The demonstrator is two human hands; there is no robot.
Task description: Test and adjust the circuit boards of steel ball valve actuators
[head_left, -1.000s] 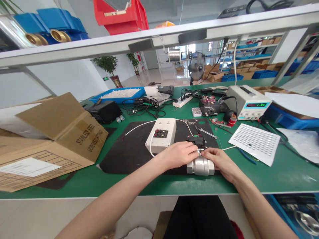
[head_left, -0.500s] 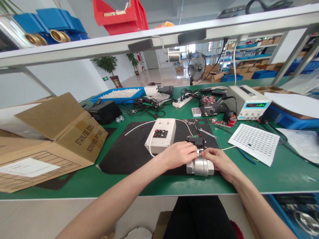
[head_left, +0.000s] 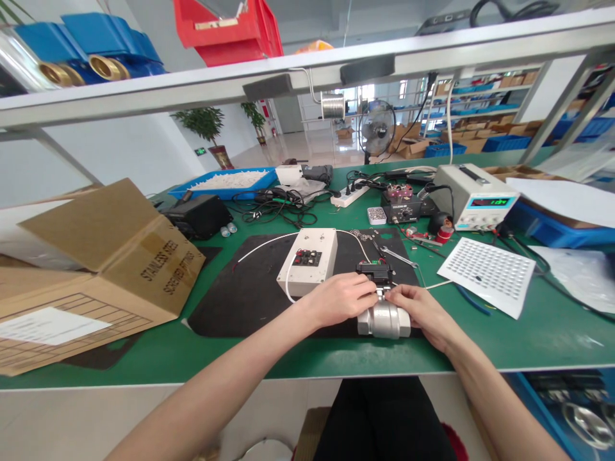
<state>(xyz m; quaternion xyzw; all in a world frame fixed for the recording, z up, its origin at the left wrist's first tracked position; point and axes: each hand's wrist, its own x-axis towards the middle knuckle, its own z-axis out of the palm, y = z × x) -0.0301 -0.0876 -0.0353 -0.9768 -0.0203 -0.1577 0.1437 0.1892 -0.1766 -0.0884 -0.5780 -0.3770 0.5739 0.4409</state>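
A silver metal ball valve (head_left: pixel 384 321) lies on its side near the front edge of the black mat, with a black actuator housing (head_left: pixel 375 273) just behind its neck. My left hand (head_left: pixel 343 296) reaches over the valve's left side, its fingers bent and pressed together at the neck. From the right, my right hand (head_left: pixel 417 307) pinches with thumb and forefinger at the same spot, the rest of it beside the valve's right end. Whatever small part sits between the fingertips is hidden. Left of the hands stands a beige switch box (head_left: pixel 312 262) with a white cable.
An open cardboard box (head_left: pixel 106 275) stands at the left. Behind the hands lie a wrench (head_left: pixel 400 257) and small rings. A white perforated sheet (head_left: pixel 485 275) and a power supply (head_left: pixel 475 197) are at the right. An overhead shelf (head_left: pixel 298 80) spans the bench.
The view has shifted slightly, moving the scene a little to the left. Both hands stay at the valve's neck with hardly any visible change.
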